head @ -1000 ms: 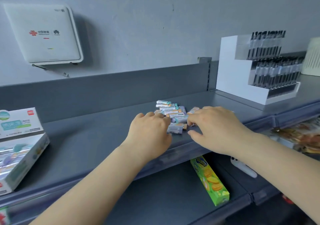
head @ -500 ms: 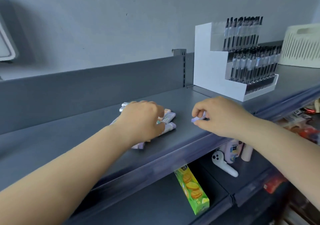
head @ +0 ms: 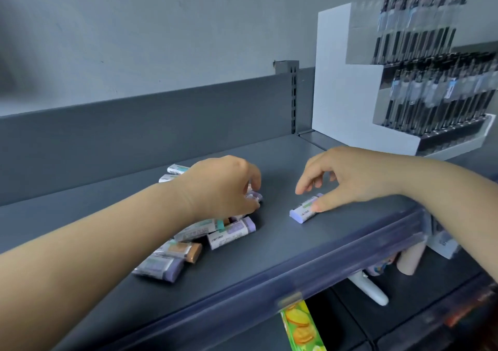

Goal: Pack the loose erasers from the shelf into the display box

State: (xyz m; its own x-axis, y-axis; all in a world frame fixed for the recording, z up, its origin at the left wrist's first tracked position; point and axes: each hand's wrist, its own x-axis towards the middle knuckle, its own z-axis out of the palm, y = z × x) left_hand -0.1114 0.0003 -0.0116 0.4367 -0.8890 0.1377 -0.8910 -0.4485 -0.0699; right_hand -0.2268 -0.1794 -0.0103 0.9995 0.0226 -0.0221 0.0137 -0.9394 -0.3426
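1. Head view: we see our right hand point(head: 347, 180) over one purple eraser point(head: 305, 211) that lies alone on the gray shelf point(head: 269, 259), near its front edge.
2. The thumb tip touches the top of the eraser. The other fingers hang bent just above it, so the grip is half open and not yet closed round it.
3. The eraser lies right under this hand. Its long side runs from near-left to far-right. The right hand is much nearer to it than the left one.
4. Our left hand point(head: 223, 188) curls down on the pile of erasers point(head: 199, 234), off to the left. It seems to be holding some, but the hand hides its fingers, so we cannot tell what the grip has.
5. We think the next move is to pinch the lone eraser by its long sides.
6. We cannot see the display box at all. The pen rack point(head: 420, 86) on the right is blurry.
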